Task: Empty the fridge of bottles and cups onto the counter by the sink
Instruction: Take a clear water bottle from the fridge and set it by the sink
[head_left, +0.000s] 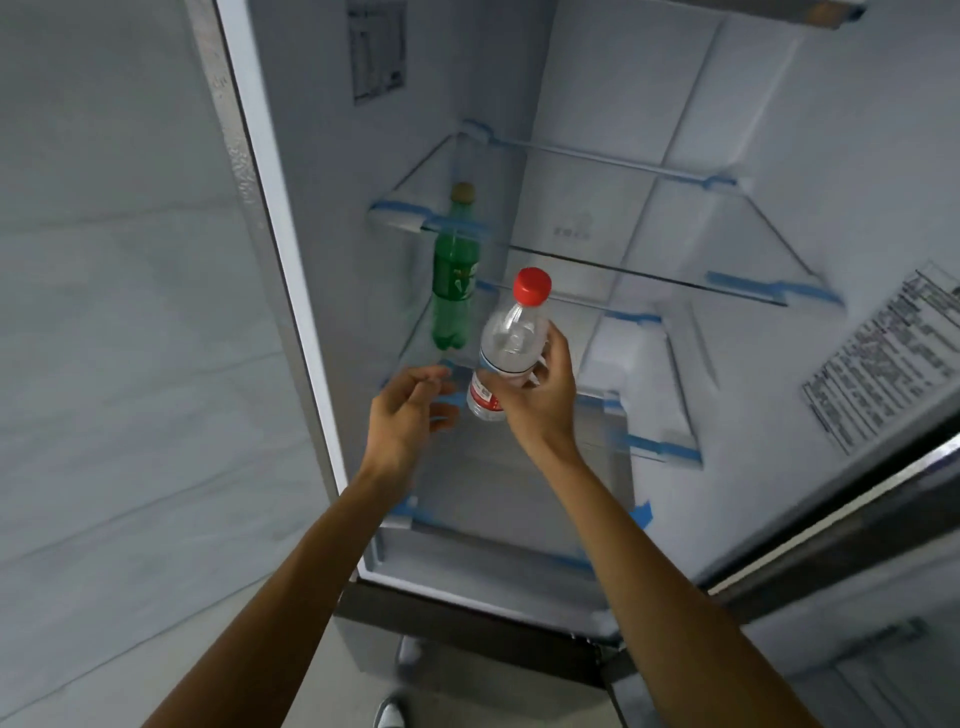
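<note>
Two bottles are showing in the open fridge (597, 171). The right hand (540, 395) is wrapping around the clear water bottle (506, 348) with the red cap, gripping its lower half and holding it upright in front of the lower glass shelf (644, 317). The left hand (410, 405) is hovering just beside it at about nine o'clock, fingers half spread and holding nothing. The green soda bottle (456, 275) is standing on that shelf against the left wall, at about eleven o'clock from the held bottle.

To do this step well, I judge the person should be keeping the grip low and firm, drawing the bottle straight out clear of the shelf edge, and perhaps sending the free hand to the green bottle so both leave in one trip.

Neither the table nor the sink is appearing in view. Motion is blurring the left fingers, the bottle labels are too small to read, and no cups are visible.
</note>
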